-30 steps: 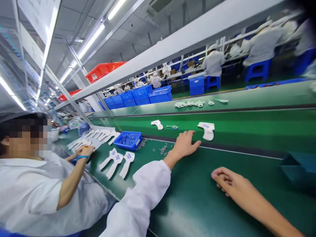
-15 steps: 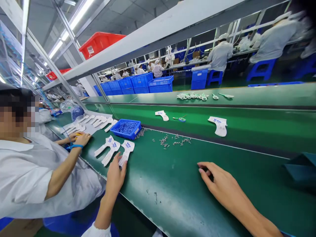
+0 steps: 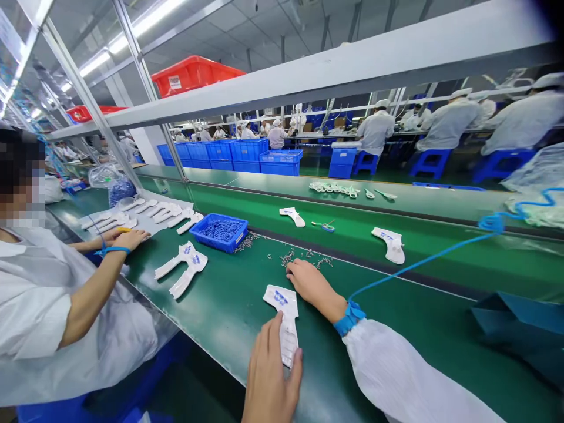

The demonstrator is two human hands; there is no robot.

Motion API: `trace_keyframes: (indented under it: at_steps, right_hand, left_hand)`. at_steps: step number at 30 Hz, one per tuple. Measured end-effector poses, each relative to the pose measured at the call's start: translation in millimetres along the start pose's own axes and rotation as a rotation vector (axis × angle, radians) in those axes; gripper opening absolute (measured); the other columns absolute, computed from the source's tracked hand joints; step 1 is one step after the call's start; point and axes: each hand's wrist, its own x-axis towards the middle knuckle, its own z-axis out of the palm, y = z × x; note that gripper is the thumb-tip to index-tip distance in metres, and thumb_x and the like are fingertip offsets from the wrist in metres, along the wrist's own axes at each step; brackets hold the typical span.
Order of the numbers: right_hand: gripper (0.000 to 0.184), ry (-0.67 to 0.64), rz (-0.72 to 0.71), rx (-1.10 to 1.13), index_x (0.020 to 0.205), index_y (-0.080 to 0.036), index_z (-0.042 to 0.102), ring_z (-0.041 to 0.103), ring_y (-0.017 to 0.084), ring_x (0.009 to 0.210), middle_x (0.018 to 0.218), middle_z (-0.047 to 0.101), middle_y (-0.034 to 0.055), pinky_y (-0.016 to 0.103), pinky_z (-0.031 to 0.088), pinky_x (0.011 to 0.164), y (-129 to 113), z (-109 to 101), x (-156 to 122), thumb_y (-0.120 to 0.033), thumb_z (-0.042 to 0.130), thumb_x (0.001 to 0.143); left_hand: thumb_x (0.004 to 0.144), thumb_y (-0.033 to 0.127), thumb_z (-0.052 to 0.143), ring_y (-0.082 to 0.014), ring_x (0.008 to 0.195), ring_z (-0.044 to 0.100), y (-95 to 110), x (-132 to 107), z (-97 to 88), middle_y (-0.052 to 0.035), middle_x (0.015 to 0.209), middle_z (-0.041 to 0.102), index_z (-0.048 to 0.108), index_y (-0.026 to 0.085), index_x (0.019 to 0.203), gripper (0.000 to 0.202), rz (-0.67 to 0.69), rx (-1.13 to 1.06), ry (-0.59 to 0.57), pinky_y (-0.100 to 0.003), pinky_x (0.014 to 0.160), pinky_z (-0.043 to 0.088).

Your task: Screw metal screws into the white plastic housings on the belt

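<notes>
My left hand [image 3: 271, 370] has its fingers along one side and its thumb on the other side of a white plastic handle shell [image 3: 286, 314] with blue pieces set in its wide end. The shell lies on the green bench. My right hand [image 3: 315, 286] reaches to a scatter of small metal screws [image 3: 325, 261], fingers bent together and pointing down; their tips are partly hidden, so what they pinch is unclear. A blue wrist strap [image 3: 349, 317] with a cord circles my right wrist. Two more white shells [image 3: 190, 267] lie touching on the left.
A blue tray [image 3: 220, 232] of small blue parts stands behind the shells. The green belt [image 3: 247, 205] carries two white shells [image 3: 390, 244] and a small green-handled item [image 3: 324, 225]. A co-worker's hand [image 3: 132, 238] is at the left. A blue cord [image 3: 423, 258] crosses on the right.
My left hand has drawn one white shell away from the other two, rightward and closer to me. My right hand has moved left and forward to the screws. The view has shifted.
</notes>
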Motion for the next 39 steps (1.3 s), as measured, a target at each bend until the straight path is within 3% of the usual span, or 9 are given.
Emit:
trace_keyframes:
  at_steps: [3, 6, 10, 15, 21, 24, 28, 32, 39]
  right_hand:
    - [0.02, -0.029, 0.011, -0.013, 0.099, -0.016, 0.07, 0.066, 0.027, 0.098, 0.103, 0.07, 0.0137, 0.034, 0.046, 0.083, 12, -13, -15, -0.013, 0.051, 0.094]
    - [0.021, -0.03, 0.053, 0.05, 0.095, -0.02, 0.069, 0.067, 0.025, 0.096, 0.099, 0.072, 0.0092, 0.033, 0.046, 0.081, 32, -30, -51, -0.019, 0.048, 0.096]
    - [0.019, 0.042, 0.238, 0.403, 0.089, -0.025, 0.069, 0.067, 0.025, 0.083, 0.09, 0.074, 0.0035, 0.034, 0.046, 0.072, 53, -46, -109, -0.038, 0.055, 0.093]
    - [0.028, -0.03, 0.326, 0.685, 0.087, -0.025, 0.069, 0.066, 0.026, 0.083, 0.088, 0.074, 0.0045, 0.034, 0.046, 0.072, 39, -49, -151, -0.05, 0.057, 0.09]
    - [0.028, -0.054, 0.322, 0.803, 0.084, -0.022, 0.07, 0.065, 0.024, 0.082, 0.087, 0.073, 0.0054, 0.032, 0.047, 0.072, 31, -41, -148, -0.048, 0.06, 0.087]
    - [0.032, -0.002, 0.343, 0.868, 0.085, -0.02, 0.07, 0.062, 0.02, 0.075, 0.081, 0.071, 0.0046, 0.03, 0.046, 0.066, 47, -34, -146, -0.051, 0.061, 0.085]
    - [0.037, 0.065, 0.395, 0.952, 0.084, -0.018, 0.07, 0.058, 0.017, 0.068, 0.074, 0.067, 0.0035, 0.029, 0.045, 0.062, 65, -24, -148, -0.054, 0.064, 0.082]
    - [0.037, 0.136, 0.388, 1.031, 0.084, -0.018, 0.071, 0.058, 0.016, 0.068, 0.074, 0.069, 0.0034, 0.029, 0.046, 0.064, 71, -21, -149, -0.055, 0.068, 0.079]
    - [0.036, 0.266, 0.474, 1.213, 0.079, -0.018, 0.07, 0.056, 0.012, 0.062, 0.071, 0.067, 0.0013, 0.027, 0.045, 0.059, 78, -37, -152, -0.053, 0.074, 0.071]
  left_hand:
    - [0.095, 0.03, 0.048, -0.0302, 0.123, 0.056, 10, -5, 11.5, -0.0131, 0.137, 0.056, 0.038, 0.027, 0.147, 0.052, 0.013, -0.032, 0.013, -0.047, 0.099, 0.049]
    - [0.095, 0.029, 0.048, -0.0315, 0.122, 0.056, 23, -8, 20.6, -0.0144, 0.14, 0.052, 0.037, 0.026, 0.148, 0.055, 0.03, -0.042, -0.066, -0.048, 0.098, 0.049]
    - [0.096, 0.03, 0.049, -0.0312, 0.127, 0.052, 37, -7, 26.2, -0.0139, 0.146, 0.045, 0.03, 0.028, 0.152, 0.059, 0.101, -0.067, -0.222, -0.048, 0.1, 0.048]
    - [0.087, 0.042, 0.067, -0.0342, 0.129, 0.048, 44, -2, 24.6, -0.015, 0.146, 0.043, 0.031, 0.026, 0.15, 0.074, 0.107, -0.12, -0.244, -0.053, 0.105, 0.044]
    - [0.077, 0.039, 0.078, -0.0318, 0.127, 0.049, 49, -1, 13.5, -0.0126, 0.142, 0.045, 0.034, 0.029, 0.146, 0.082, 0.023, -0.259, -0.163, -0.049, 0.103, 0.046]
    - [0.081, 0.029, 0.074, -0.0331, 0.127, 0.048, 50, -1, 14.3, -0.012, 0.14, 0.047, 0.032, 0.03, 0.149, 0.08, 0.067, -0.134, -0.237, -0.051, 0.104, 0.043]
    - [0.085, 0.022, 0.069, -0.0265, 0.11, 0.059, 44, 0, 18.7, -0.0087, 0.126, 0.055, 0.028, 0.033, 0.151, 0.078, 0.044, -0.102, -0.314, -0.042, 0.091, 0.052]
    - [0.08, 0.032, 0.077, -0.0182, 0.089, 0.063, 40, 6, 12.7, -0.0059, 0.121, 0.057, 0.034, 0.032, 0.146, 0.079, -0.048, -0.232, -0.255, -0.036, 0.083, 0.055]
    - [0.076, 0.033, 0.079, -0.014, 0.088, 0.067, 47, 18, 1.3, -0.0075, 0.129, 0.051, 0.038, 0.031, 0.139, 0.076, -0.197, -0.495, -0.198, -0.03, 0.081, 0.056]
